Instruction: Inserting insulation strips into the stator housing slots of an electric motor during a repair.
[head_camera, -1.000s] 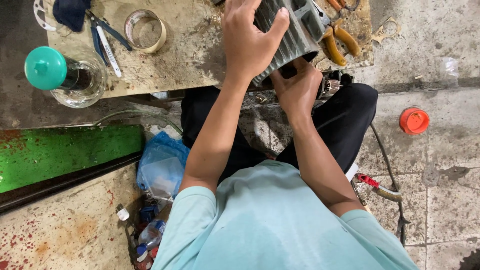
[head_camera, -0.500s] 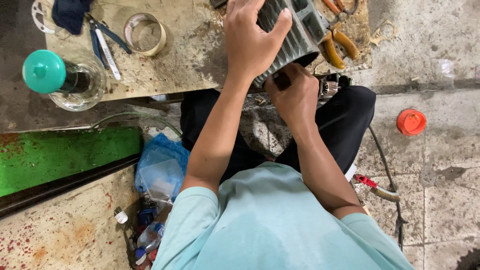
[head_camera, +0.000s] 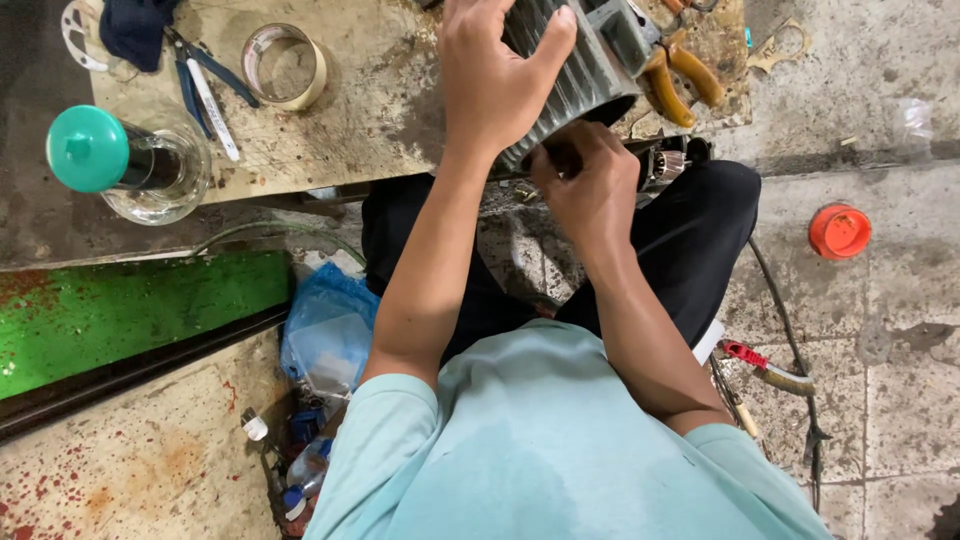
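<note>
head view looks straight down on a seated person in a pale teal shirt and dark trousers. left hand (head_camera: 495, 75) reaches forward with the arm nearly straight, palm down over a grey ribbed motor housing (head_camera: 575, 70) that lies tilted at the near edge of a worn board (head_camera: 380, 110). its fingers are spread and curled over the fins, thumb pressed along the housing's right side, gripping it. right hand (head_camera: 585, 185) sits just below the housing's open end, elbow bent, wrist turned inward; the fingers are closed into a fist around something dark at that opening, though what it pinches is hidden. just right of the housing lie orange-handled pliers (head_camera: 680, 75). on the board's left part sit a tape roll (head_camera: 285, 65) and blue-handled pliers (head_camera: 205, 85), and a glass jar (head_camera: 155, 175) with a teal lid stands at the board's left edge. an orange cap (head_camera: 839, 231) lies on the stone floor, well apart to the right. a blue plastic bag (head_camera: 325, 330) sits beside the person's left elbow.
</note>
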